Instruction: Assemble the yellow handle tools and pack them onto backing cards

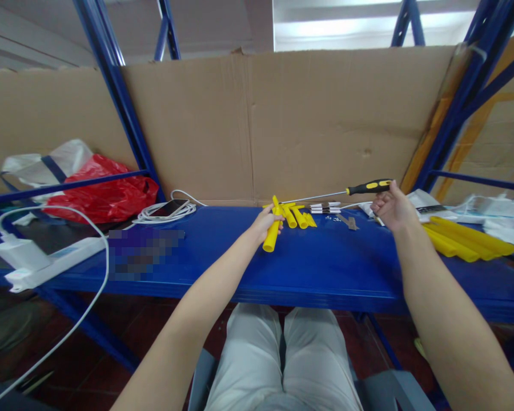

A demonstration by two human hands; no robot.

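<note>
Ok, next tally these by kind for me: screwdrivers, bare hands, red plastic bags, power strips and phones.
Screwdriver: 1
Bare hands, the left hand and the right hand: 2
Red plastic bag: 1
Power strip: 1
Phone: 1
Total: 6

Before you stands a blue metal shelf (317,279). On your left lie a white power strip (75,257) and a coiled white cable (175,213) touching a phone (170,207). Small yellow tubes (298,218) lie near the middle, beside banded white sticks (325,209); larger yellow pieces (466,241) lie on your right.
</note>
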